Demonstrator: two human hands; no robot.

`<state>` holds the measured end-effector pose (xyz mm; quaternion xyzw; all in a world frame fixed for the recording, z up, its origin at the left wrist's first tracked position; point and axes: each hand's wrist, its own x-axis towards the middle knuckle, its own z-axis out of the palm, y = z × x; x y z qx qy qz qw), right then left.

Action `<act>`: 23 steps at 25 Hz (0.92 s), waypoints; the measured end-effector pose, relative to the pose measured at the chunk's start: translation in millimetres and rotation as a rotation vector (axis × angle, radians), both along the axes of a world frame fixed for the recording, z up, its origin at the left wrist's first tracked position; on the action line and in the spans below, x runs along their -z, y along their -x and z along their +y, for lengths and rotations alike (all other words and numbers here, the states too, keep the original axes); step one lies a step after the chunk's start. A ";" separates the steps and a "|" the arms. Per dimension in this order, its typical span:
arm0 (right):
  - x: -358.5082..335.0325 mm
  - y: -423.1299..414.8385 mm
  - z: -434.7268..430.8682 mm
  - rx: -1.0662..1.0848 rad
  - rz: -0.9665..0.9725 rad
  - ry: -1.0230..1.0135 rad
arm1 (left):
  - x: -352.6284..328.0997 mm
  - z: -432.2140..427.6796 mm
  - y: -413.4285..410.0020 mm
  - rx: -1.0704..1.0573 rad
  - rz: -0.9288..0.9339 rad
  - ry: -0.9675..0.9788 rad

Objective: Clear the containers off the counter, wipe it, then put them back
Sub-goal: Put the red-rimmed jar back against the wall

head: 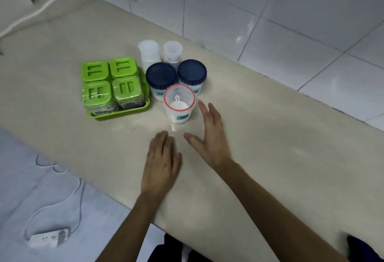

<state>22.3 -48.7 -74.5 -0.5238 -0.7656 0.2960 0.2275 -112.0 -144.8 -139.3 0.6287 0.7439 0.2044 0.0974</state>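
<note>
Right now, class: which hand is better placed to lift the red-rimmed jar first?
Right hand: it is open beside the red-rimmed jar, fingertips nearly level with it. The left hand lies flat, farther back.

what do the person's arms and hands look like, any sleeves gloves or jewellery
Both arms are bare up to the frame edge: no sleeves show. The left hand and right hand wear no gloves, and no rings, watch or bracelets are visible on the fingers or wrists.
</note>
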 end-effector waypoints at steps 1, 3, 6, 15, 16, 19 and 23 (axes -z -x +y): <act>0.2 15.4 7.6 0.011 0.054 0.009 | 1.3 0.5 -0.9 0.018 0.008 0.007; 5.3 41.0 17.0 0.031 0.170 0.019 | 3.7 3.3 -1.3 0.044 0.033 0.013; 17.6 65.5 23.5 0.136 0.276 -0.002 | 4.3 3.6 1.8 0.040 0.016 0.033; 10.0 22.7 35.1 0.318 0.386 -0.007 | 0.6 2.2 -0.6 0.110 -0.051 -0.011; 9.7 -0.9 32.3 0.358 0.393 -0.002 | -2.2 3.8 -10.8 0.150 -0.053 -0.015; 9.8 -80.8 26.0 0.520 0.457 0.031 | -5.4 22.0 -59.5 0.306 -0.046 -0.026; -1.9 -215.2 39.9 0.765 0.386 -0.034 | -7.1 66.6 -157.9 0.584 0.066 -0.079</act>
